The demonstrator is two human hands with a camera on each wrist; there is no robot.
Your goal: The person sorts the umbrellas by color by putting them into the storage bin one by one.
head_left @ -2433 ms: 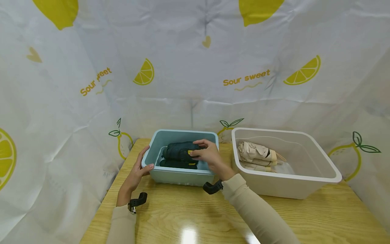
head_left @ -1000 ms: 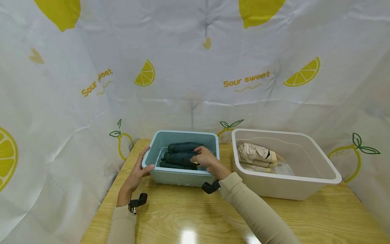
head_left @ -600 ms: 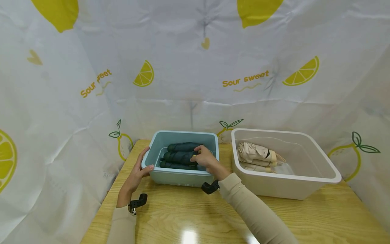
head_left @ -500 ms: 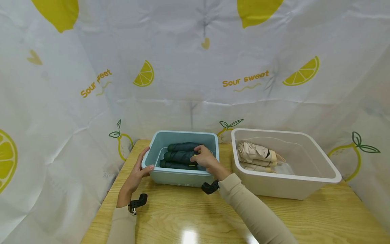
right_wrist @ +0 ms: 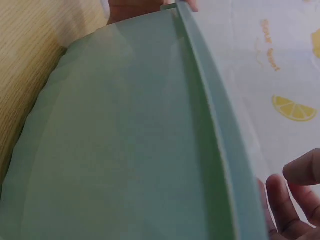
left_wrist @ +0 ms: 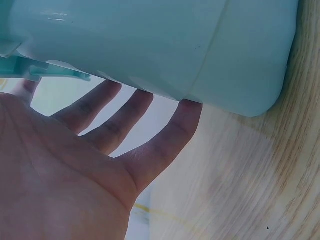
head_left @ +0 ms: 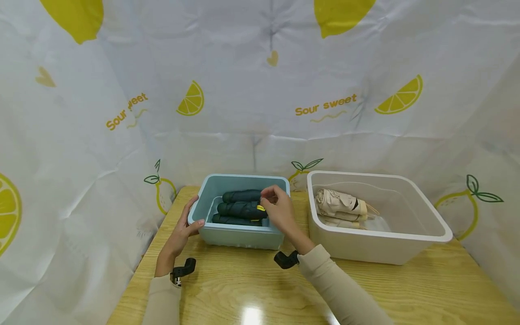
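Three dark green folded umbrellas lie side by side in a light blue bin (head_left: pixel 239 238): a back umbrella (head_left: pixel 239 196), a middle umbrella (head_left: pixel 237 209) and a front umbrella (head_left: pixel 231 220). A yellow tag (head_left: pixel 261 208) shows at the middle one's right end. My left hand (head_left: pixel 178 234) holds the bin's left end, thumb over the rim and fingers against the outer wall, as the left wrist view shows. Over the umbrellas' right ends is my right hand (head_left: pixel 279 210), fingers loosely bent. In the right wrist view its fingers (right_wrist: pixel 282 197) and thumb are apart with nothing between them.
A larger off-white bin (head_left: pixel 365 246) stands to the right with several beige folded umbrellas (head_left: pixel 340 203) at its left end. Both bins rest on a wooden table (head_left: pixel 227 284). Behind hangs a white lemon-print curtain (head_left: pixel 243 122).
The back umbrella was laid behind the others. My right hand then touched the middle umbrella's end and has since lifted up and right off it, leaving the yellow tag uncovered. My left hand stays put.
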